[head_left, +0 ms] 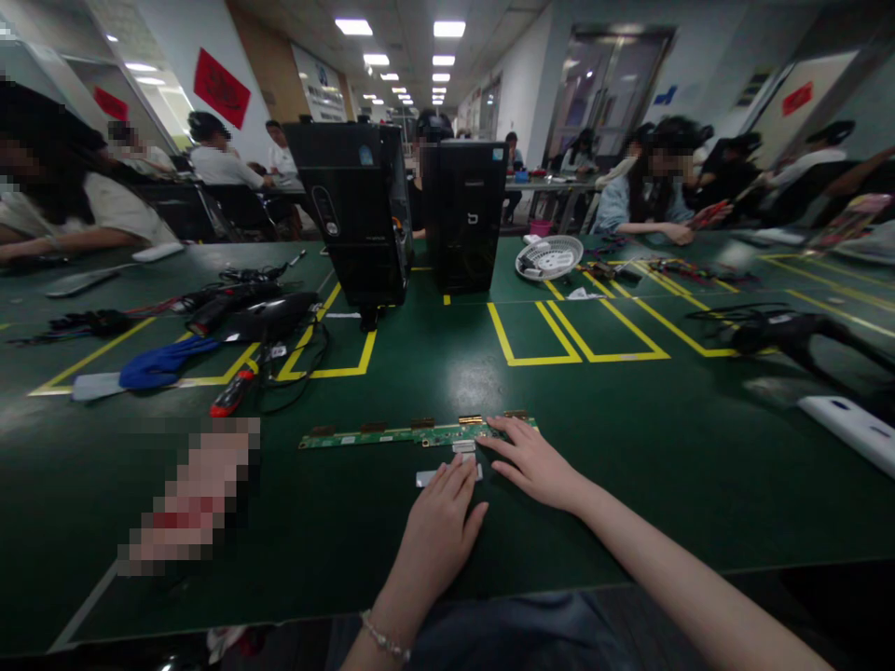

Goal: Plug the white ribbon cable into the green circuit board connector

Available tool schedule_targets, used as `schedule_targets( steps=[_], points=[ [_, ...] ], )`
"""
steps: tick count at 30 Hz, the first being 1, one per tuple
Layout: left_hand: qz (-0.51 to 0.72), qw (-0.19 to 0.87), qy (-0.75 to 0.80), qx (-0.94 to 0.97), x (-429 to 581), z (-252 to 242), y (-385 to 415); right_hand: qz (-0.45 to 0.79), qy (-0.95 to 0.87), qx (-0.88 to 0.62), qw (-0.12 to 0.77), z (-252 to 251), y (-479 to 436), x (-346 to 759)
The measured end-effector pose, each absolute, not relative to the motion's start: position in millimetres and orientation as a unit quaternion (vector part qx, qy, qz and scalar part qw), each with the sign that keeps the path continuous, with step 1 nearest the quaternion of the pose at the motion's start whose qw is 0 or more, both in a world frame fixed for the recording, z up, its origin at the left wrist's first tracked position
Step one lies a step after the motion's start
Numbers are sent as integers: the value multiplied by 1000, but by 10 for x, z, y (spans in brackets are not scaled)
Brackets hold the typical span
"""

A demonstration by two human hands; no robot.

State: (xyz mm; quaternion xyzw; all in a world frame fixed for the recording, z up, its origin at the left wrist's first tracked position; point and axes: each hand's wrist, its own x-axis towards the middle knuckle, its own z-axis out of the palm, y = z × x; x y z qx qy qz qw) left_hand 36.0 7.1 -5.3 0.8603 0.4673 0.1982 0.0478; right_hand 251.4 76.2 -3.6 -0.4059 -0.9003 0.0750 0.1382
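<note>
A long, narrow green circuit board (392, 436) lies across the table in front of me, with several brown-gold tabs along its far edge. My right hand (535, 461) rests open over the board's right end, its fingers spread and touching it. Nearer to me, my left hand (442, 511) is palm down with fingers stretched forward. Its fingertips press near a small whitish connector piece (463, 446) at the board's near edge. Under these fingers lies a flat silvery-white strip (426, 478), partly hidden by the hand. Whether that strip is joined to the board I cannot tell.
Two black computer towers (465, 219) stand at the back. A white basket (549, 258) holds small parts. To the left lie a red-black screwdriver (238, 391), a blue cloth-like item (164, 362) and cables. A white case (853, 429) lies right. Other people sit around.
</note>
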Motion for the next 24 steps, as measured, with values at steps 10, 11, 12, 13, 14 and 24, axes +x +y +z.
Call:
schedule_targets(
  steps=[10, 11, 12, 13, 14, 24],
  points=[
    [211, 47, 464, 859, 360, -78, 91, 74, -900, -406, 142, -34, 756, 2508],
    [209, 47, 463, 860, 361, -75, 95, 74, -900, -406, 141, -32, 756, 2507],
    [208, 46, 462, 861, 361, -72, 99, 75, -900, -407, 140, -29, 757, 2506],
    [209, 46, 461, 861, 362, -69, 101, 76, -900, -407, 139, -27, 758, 2505],
    [211, 45, 461, 861, 362, -67, 102, 78, -899, -407, 138, -24, 759, 2505],
    [217, 43, 481, 849, 376, -94, 85, 84, -899, -410, 131, -20, 758, 2508]
  ],
)
